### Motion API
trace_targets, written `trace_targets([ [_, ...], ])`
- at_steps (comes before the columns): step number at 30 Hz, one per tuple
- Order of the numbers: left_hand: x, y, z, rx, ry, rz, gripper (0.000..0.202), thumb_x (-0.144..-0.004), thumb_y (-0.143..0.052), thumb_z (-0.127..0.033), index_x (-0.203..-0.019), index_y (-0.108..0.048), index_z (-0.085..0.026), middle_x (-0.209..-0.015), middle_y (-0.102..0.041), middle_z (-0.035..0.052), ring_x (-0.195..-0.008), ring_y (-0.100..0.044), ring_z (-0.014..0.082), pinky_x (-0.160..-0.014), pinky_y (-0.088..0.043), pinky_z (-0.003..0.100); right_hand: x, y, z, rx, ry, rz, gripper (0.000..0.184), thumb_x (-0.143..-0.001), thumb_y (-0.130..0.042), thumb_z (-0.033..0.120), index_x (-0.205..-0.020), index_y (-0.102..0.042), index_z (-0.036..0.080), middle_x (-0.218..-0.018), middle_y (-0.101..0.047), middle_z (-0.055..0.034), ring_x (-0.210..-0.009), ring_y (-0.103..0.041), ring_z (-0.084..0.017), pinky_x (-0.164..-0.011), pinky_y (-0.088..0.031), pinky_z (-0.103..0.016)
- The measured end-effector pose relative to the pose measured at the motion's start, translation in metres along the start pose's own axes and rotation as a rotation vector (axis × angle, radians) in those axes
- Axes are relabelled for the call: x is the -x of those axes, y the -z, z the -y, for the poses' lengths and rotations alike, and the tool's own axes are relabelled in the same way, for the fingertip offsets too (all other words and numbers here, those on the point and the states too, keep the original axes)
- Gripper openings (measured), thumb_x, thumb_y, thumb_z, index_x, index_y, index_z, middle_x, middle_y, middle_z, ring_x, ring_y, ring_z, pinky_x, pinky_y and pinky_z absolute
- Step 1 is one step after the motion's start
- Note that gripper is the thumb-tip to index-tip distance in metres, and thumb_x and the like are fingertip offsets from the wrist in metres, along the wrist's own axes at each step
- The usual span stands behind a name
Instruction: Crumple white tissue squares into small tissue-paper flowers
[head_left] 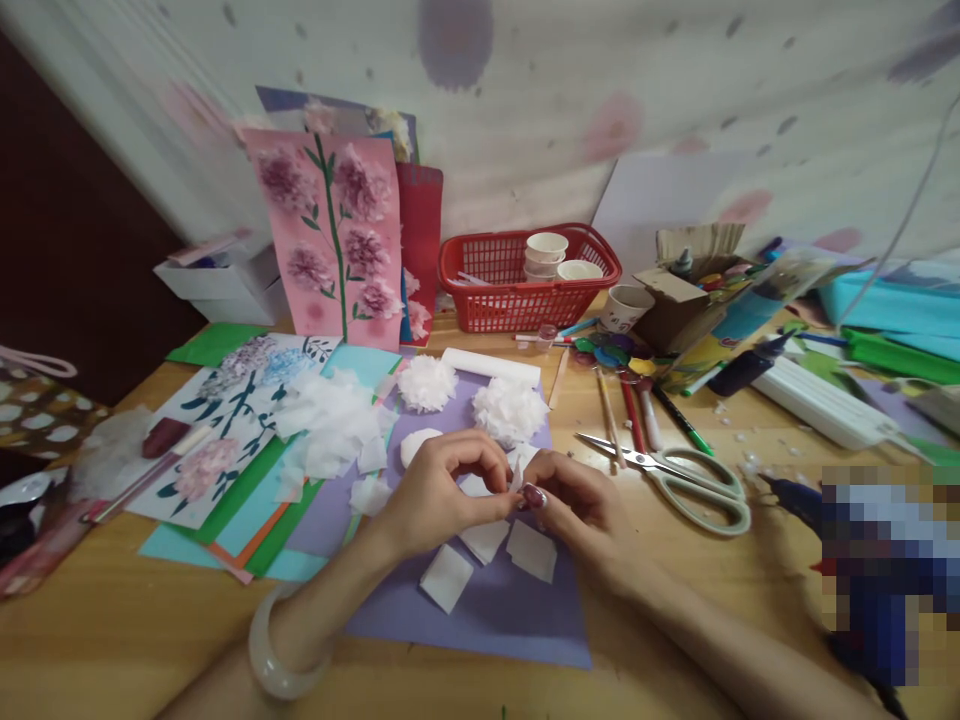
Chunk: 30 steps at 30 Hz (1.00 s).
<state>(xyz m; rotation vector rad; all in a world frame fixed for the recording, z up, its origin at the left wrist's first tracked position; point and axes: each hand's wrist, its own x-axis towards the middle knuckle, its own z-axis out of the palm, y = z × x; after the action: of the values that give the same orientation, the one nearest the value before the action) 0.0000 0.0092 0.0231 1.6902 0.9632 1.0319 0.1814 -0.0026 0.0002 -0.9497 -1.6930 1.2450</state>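
Note:
Close together over a purple paper sheet [517,635], my left hand [454,490] and my right hand [581,505] pinch a small piece of white tissue paper [519,462] between their fingertips. Part of that piece is hidden by the fingers. Below them lie several white tissue squares [448,578]. Just beyond the hands sit two ruffled white paper flowers, one to the left [426,384] and one to the right [510,412]. A loose heap of white tissue [326,420] rests left of my left hand.
Scissors [697,488] lie to the right, near pens and a blurred-out blue tool [885,570]. A red basket [529,290] with paper cups stands at the back. Pink flower artwork [330,240] leans on the wall. Coloured sheets [247,520] and a white roll [491,366] lie around.

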Motion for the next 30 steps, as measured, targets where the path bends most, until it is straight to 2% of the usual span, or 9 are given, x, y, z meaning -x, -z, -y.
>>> trace_targets([
  [5, 0.0, 0.0, -0.001, -0.033, -0.008, 0.006, 0.02, -0.072, -0.07, -0.02, -0.058, -0.056, -0.017, -0.07, -0.061, 0.0027, -0.067, -0.058, 0.0138, -0.064, -0.047, 0.025, -0.003, -0.002, 0.004, -0.029, -0.031, -0.004, 0.031, -0.087, -0.054, 0.045, -0.071, -0.054, 0.018, -0.06, -0.046, 0.0015, -0.053, -0.038, -0.011, -0.046, -0.028, -0.022],
  [15, 0.002, 0.002, -0.001, -0.13, -0.052, 0.034, 0.017, -0.072, -0.071, -0.019, -0.06, -0.058, -0.018, -0.074, -0.064, 0.0028, -0.069, -0.06, 0.0143, -0.067, -0.047, 0.027, -0.002, -0.001, -0.001, 0.029, -0.041, -0.008, 0.024, -0.088, -0.051, 0.033, -0.069, -0.052, 0.018, -0.058, -0.044, 0.0025, -0.053, -0.039, -0.011, -0.048, -0.03, -0.022],
  [19, 0.002, 0.001, -0.001, -0.008, 0.046, 0.011, 0.016, -0.069, -0.072, -0.017, -0.063, -0.057, -0.017, -0.077, -0.066, 0.0034, -0.071, -0.062, 0.0144, -0.069, -0.051, 0.026, -0.002, 0.0, -0.001, -0.013, -0.039, -0.014, 0.021, -0.089, -0.049, 0.03, -0.071, -0.051, 0.019, -0.059, -0.044, 0.0032, -0.054, -0.039, -0.011, -0.049, -0.031, -0.022],
  [23, 0.002, 0.001, 0.0, 0.183, 0.188, -0.034, 0.017, -0.068, -0.071, -0.017, -0.083, -0.061, -0.016, -0.082, -0.071, 0.0051, -0.075, -0.068, 0.017, -0.073, -0.055, 0.028, -0.002, -0.001, -0.002, -0.077, -0.059, -0.05, 0.021, -0.09, -0.049, 0.032, -0.074, -0.052, 0.019, -0.06, -0.044, 0.0036, -0.053, -0.039, -0.01, -0.049, -0.031, -0.022],
  [27, 0.002, 0.003, 0.001, 0.19, 0.221, -0.074, 0.029, -0.069, -0.07, -0.018, -0.096, -0.06, -0.017, -0.085, -0.075, 0.0057, -0.078, -0.071, 0.0191, -0.074, -0.056, 0.029, -0.002, 0.0, -0.006, -0.067, -0.059, -0.061, 0.022, -0.091, -0.049, 0.033, -0.076, -0.053, 0.018, -0.062, -0.044, 0.0031, -0.055, -0.04, -0.01, -0.05, -0.032, -0.022],
  [30, 0.002, 0.003, 0.0, 0.167, 0.222, -0.069, 0.032, -0.071, -0.07, -0.021, -0.099, -0.058, -0.017, -0.085, -0.076, 0.0052, -0.078, -0.072, 0.0191, -0.074, -0.057, 0.029, -0.002, 0.0, -0.007, -0.066, -0.059, -0.055, 0.021, -0.092, -0.049, 0.033, -0.077, -0.052, 0.018, -0.063, -0.044, 0.0034, -0.055, -0.04, -0.01, -0.05, -0.031, -0.022],
])
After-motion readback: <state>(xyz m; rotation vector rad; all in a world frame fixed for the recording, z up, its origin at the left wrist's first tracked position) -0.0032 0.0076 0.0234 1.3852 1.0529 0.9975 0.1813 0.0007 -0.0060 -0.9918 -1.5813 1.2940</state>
